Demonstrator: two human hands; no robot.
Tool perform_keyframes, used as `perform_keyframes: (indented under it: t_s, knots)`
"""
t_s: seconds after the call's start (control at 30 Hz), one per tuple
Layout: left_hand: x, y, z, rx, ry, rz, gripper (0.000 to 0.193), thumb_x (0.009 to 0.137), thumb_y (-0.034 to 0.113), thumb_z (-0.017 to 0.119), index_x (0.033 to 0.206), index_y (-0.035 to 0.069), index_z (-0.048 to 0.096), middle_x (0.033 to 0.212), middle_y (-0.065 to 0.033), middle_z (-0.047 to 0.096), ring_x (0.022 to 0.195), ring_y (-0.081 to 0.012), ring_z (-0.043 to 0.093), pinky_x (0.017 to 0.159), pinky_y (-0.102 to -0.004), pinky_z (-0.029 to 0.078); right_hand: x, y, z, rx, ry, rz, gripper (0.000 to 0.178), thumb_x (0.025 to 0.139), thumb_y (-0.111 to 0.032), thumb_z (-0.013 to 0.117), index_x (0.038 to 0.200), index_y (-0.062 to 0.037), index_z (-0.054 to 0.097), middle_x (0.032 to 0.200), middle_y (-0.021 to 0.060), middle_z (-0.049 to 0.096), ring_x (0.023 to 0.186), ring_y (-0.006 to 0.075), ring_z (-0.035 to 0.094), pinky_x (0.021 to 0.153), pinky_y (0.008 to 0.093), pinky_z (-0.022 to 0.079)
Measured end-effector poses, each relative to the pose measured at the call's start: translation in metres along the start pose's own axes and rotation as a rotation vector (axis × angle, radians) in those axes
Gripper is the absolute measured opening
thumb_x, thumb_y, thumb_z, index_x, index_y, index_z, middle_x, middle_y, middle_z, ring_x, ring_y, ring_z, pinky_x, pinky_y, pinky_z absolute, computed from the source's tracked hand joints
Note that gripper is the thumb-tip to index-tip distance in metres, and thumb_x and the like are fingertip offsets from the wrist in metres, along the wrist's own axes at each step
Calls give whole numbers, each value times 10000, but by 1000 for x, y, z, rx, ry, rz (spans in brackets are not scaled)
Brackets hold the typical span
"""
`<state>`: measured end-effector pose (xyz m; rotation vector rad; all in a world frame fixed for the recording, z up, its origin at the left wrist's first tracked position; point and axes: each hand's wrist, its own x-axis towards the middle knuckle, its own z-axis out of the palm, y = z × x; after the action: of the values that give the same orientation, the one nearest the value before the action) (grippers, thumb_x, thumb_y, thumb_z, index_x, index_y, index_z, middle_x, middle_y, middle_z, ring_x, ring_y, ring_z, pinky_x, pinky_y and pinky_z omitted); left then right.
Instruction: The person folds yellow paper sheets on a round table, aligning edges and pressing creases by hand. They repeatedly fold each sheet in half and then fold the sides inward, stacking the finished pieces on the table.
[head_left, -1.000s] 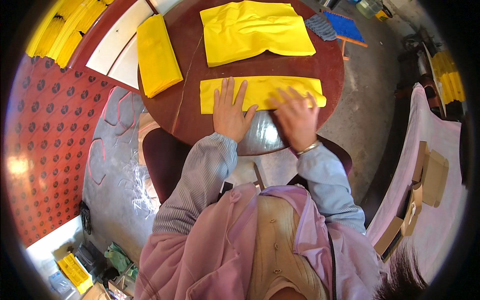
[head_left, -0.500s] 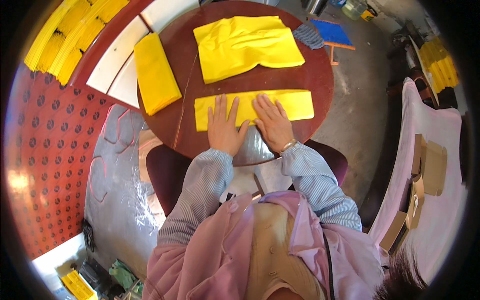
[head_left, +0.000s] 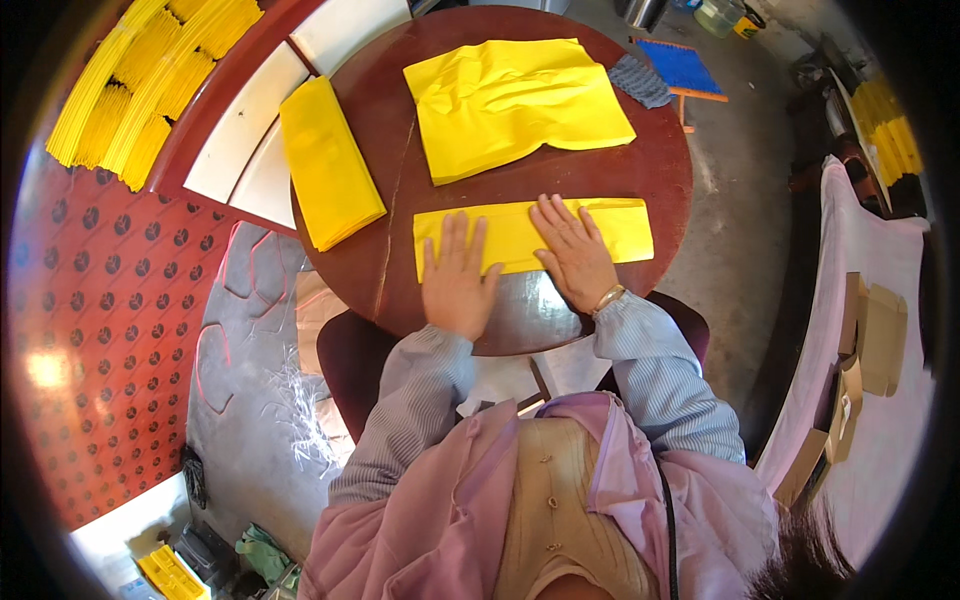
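A yellow sheet folded into a long strip (head_left: 519,240) lies across the near part of the round, dark red table (head_left: 400,285). My left hand (head_left: 460,280) rests flat near the strip's left end, fingers stretched out. Toward its right half, my right hand (head_left: 577,252) presses flat with its fingers extended. Neither hand grips anything. Just beyond lies a wider, creased yellow sheet (head_left: 520,105), spread out. A thick folded yellow stack (head_left: 330,165) sits at the table's left edge.
Bundles of yellow sheets (head_left: 150,75) fill a red surface at the far left. A grey cloth (head_left: 640,80) lies at the table's far right rim, near a blue-topped stool (head_left: 680,68). Open cardboard boxes (head_left: 880,340) rest on a pink-covered surface at right.
My hands have slid apart along the folded strip, the left toward its left end and the right a little rightward. The whole view has shifted slightly.
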<state>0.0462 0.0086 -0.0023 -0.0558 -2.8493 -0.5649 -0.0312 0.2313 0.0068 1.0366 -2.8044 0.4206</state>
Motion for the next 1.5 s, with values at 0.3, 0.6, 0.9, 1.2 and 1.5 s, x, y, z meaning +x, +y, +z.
perform_keyframes:
  t_s: [0.3,0.6,0.9,1.2,1.5]
  knots:
    - [3,-7,-13,-270,95,55,587,935,68,732,1502,65,578,1583,-200,534,1561,-399,387,1291,-555,271,1,-5,3,-21,-33,26,634,1047,-248,601,1637,-105,421,1736,73,366,1628,252,282,1320,499,199]
    - [-4,-29,-17,-421,31,73,491,875,13,779,1356,87,709,1438,-140,664,1454,-374,531,1195,-476,435,4,-9,6,466,83,-130,466,920,-2,690,1370,-116,724,1419,71,700,1273,307,631,1116,458,457]
    - [-5,-40,-20,-502,30,173,426,755,30,880,1168,97,799,1245,-69,756,1295,-320,631,1155,-490,479,-11,0,-10,693,101,-39,291,843,-86,795,1127,-137,830,1184,11,782,1068,259,666,955,404,480]
    - [3,-31,-26,-324,62,189,248,785,49,841,1015,116,777,1023,-35,729,1063,-289,648,921,-432,486,8,-29,-1,509,209,-37,301,813,-65,784,1101,-138,833,1085,-6,746,989,246,646,885,397,463]
    - [0,-39,-30,-319,23,83,276,829,145,836,1093,133,754,926,-35,677,938,-272,620,833,-427,438,-7,-18,3,607,180,90,212,795,-114,868,1005,-123,839,848,22,690,834,233,623,782,384,453]
